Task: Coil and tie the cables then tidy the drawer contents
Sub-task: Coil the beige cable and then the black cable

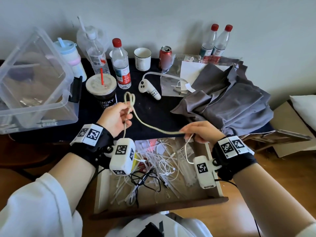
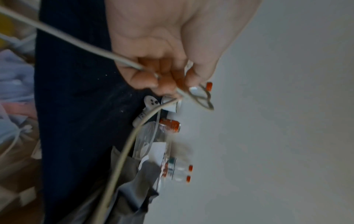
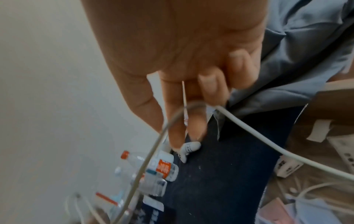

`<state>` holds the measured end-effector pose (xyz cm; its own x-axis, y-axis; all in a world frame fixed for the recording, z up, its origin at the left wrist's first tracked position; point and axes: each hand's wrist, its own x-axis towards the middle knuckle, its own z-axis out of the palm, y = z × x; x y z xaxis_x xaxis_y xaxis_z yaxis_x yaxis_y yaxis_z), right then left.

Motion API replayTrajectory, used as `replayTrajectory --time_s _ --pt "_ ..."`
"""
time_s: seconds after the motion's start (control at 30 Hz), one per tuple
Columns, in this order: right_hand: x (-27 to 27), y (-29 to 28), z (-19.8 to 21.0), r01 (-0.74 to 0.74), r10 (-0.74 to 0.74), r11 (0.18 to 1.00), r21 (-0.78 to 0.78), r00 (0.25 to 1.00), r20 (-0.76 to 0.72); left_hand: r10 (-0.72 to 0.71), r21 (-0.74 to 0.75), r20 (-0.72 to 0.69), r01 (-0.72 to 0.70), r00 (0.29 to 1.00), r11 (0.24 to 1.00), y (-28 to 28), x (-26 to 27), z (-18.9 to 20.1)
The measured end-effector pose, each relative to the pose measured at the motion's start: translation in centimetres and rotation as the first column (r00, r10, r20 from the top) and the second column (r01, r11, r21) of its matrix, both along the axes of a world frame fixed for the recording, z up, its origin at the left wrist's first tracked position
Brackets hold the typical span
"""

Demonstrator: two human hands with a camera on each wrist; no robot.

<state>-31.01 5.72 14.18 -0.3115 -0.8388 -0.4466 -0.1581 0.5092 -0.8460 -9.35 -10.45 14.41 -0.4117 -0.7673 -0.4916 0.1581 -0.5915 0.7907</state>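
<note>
A beige cable [image 1: 153,128] stretches between both hands above the dark tabletop. My left hand [image 1: 125,115] grips it, with two small loops [image 1: 130,98] standing up above the fingers and one end hanging below the palm. In the left wrist view the left hand [image 2: 162,78] has its fingers curled round the cable [image 2: 122,151]. My right hand [image 1: 188,132] pinches the cable further along. In the right wrist view the cable [image 3: 268,139] bends over the right hand [image 3: 191,106], which also holds a thin white strip [image 3: 184,98]. Below is the open drawer [image 1: 100,194], holding tangled white cables and zip ties [image 1: 164,165] and a black cable [image 1: 148,180].
On the table stand a clear plastic box [image 1: 34,82], a lidded coffee cup [image 1: 102,89], water bottles [image 1: 120,65], a white mug [image 1: 142,59], a red can [image 1: 165,56] and a white controller [image 1: 150,90]. Grey cloth [image 1: 230,103] lies at the right, a cardboard box [image 1: 290,120] beyond it.
</note>
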Motion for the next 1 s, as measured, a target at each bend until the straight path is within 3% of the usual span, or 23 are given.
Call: replayTrajectory --time_s 0.13,0.3,0.43,0.53,0.63,0.87,1.0 --pt "2.9 -2.0 0.7 -0.193 0.194 0.981 0.033 0.981 -0.019 -0.164 -0.054 0.006 0.164 0.986 0.985 2.7 -2.1 0.8" --pt "5.3 -3.8 2.0 -0.233 0.250 0.949 -0.211 0.967 0.057 -0.278 -0.144 0.068 0.285 0.958 0.948 4.2 -3.3 1.2" --pt "5.0 -3.5 1.5 -0.124 0.145 0.948 -0.295 0.988 0.051 -0.294 -0.166 0.065 0.301 0.954 0.939 4.0 -2.6 1.1" --pt "4.4 -3.1 0.9 0.075 -0.012 0.946 -0.314 0.980 0.198 -0.344 -0.138 0.053 0.348 0.937 0.927 3.7 -2.0 0.8" --pt "4.1 -3.0 0.5 0.154 -0.080 0.951 -0.269 0.960 0.267 -0.388 -0.131 0.073 0.394 0.919 0.910 3.9 -1.8 0.4" --pt "3.5 -2.1 -1.0 0.104 -0.080 0.986 -0.134 0.982 0.173 -0.354 -0.116 0.079 0.362 0.932 0.925 4.1 -0.8 -1.0" --pt "2.5 -1.4 -2.2 0.088 -0.095 0.994 0.064 0.990 0.104 -0.357 -0.098 0.123 0.369 0.926 0.924 4.3 -0.5 -1.7"
